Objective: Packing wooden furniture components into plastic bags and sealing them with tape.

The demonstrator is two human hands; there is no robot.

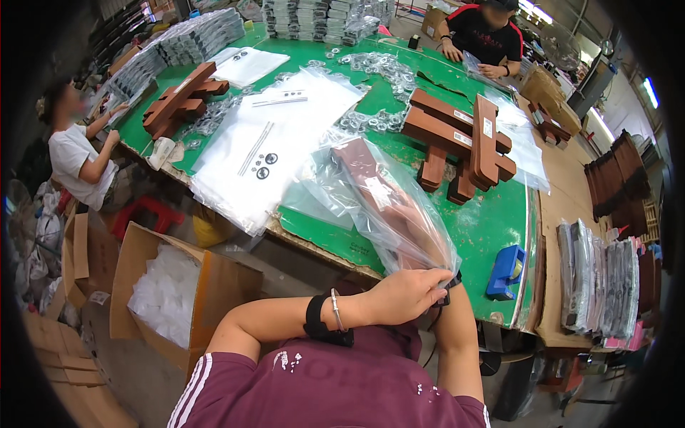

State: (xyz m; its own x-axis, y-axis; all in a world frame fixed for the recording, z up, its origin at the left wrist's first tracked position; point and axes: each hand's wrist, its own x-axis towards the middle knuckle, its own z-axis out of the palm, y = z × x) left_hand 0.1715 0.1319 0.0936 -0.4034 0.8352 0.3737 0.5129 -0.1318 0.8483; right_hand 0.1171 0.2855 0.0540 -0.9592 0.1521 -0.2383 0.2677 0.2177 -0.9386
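A clear plastic bag [335,194] stretches over the near part of the green table, with a reddish-brown flat piece [354,158] inside it. My right hand [417,227] is inside the bag, seen blurred through the film, closed around the near end of the brown piece. Around my right wrist, my left hand [408,296] pinches the bag's open edge. A small white label shows on the brown piece. To the left lies a stack of clear printed bags [275,135].
Crossed brown pieces [460,139] lie at right, others [182,100] at left. Small clear packets [385,68] are scattered centrally. A blue tape dispenser [506,272] stands near the right edge. An open carton [193,342] is at lower left. Co-workers are at far right [485,36] and left [78,153].
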